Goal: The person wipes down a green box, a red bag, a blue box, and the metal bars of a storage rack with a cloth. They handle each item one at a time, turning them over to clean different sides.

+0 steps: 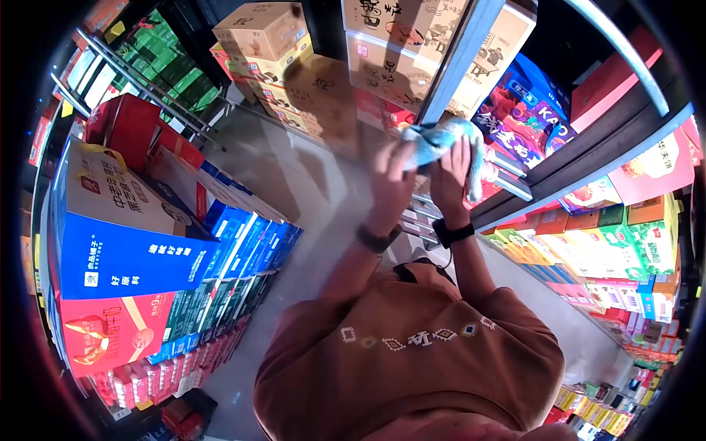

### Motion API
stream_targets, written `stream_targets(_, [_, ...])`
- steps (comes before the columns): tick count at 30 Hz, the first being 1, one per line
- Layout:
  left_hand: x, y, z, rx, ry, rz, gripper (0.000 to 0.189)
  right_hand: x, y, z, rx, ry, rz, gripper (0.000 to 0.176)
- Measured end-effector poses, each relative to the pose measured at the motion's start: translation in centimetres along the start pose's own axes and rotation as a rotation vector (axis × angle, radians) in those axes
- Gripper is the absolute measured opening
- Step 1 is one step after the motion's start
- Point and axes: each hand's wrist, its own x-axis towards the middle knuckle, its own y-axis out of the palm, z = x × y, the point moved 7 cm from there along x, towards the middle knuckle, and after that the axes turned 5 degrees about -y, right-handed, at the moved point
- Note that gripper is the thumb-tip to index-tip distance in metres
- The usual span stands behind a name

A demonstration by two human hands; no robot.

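- Currently, the right hand (452, 173) is grasping a pale blue-green cloth (430, 145), its fingers spreading over the bunched fabric.
- The left hand (393, 169) is blurring and reaching the cloth's left end; whether it is truly gripping or just pressing, I cannot tell.
- The cloth is lying mainly crosswise between the hands, its long axis running left to right, with a loose fold hanging beyond the right hand, which is covering more of it.
- It is sitting at the lower visible end of a slanting metal upright (460, 59); contact there is staying unclear.
- Stacked printed cartons (390, 70) are standing beyond the hands, and a blue-and-purple snack package (526, 110) is resting to the right.
- Black wristbands (454, 233) are circling both wrists.
- Well off to the left, a large blue gift box (136, 253) is topping a stack.
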Motion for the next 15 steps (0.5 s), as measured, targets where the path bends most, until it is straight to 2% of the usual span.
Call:
stream_targets(2, [2.8,-1.6,0.3,-0.069,-0.072,-0.093,0.036,3.9,0.4,2.1,-0.014,-0.027,-0.033,0.033])
stream_targets(3, [4.2,-1.4,0.6,-0.153,-0.132,-0.037,0.036,4.7,0.8,2.1,0.098,-0.040,-0.190,0.035])
stream_targets(5, [6.5,-0.5,1.5,-0.318,-0.249,0.069,0.036,5.8,1.3,3.2,-0.070,-0.261,-0.292,0.043])
stream_targets(6, [7.2,0.2,2.3,-0.233,-0.274,0.131,0.036,7.2,1.1,1.5,0.273,0.037,-0.304,0.050])
stream_targets(7, [8.3,0.6,2.0,-0.252,-0.292,0.133,0.037,8.3,0.1,2.1,0.220,-0.045,-0.305,0.052])
stream_targets(9, [10.4,1.3,0.9,-0.289,-0.333,0.143,0.038,10.7,-1.9,2.1,0.359,0.046,-0.373,0.052])
stream_targets(10, [11.8,1.4,-0.3,-0.242,-0.217,0.110,0.040,12.0,-2.9,2.1,0.368,-0.013,-0.379,0.053])
stream_targets(11, [13.3,1.7,-1.1,-0.231,-0.139,0.082,0.040,13.4,-4.3,2.5,0.252,-0.134,-0.358,0.058])
stream_targets(13, [16.4,2.0,-3.1,-0.209,0.021,0.027,0.041,16.3,-5.7,0.9,0.616,-0.002,-0.395,0.064])
stream_targets(15, [19.2,2.1,-4.6,-0.397,-0.123,0.144,0.041,19.0,-7.3,0.8,0.805,-0.002,-0.413,0.068])
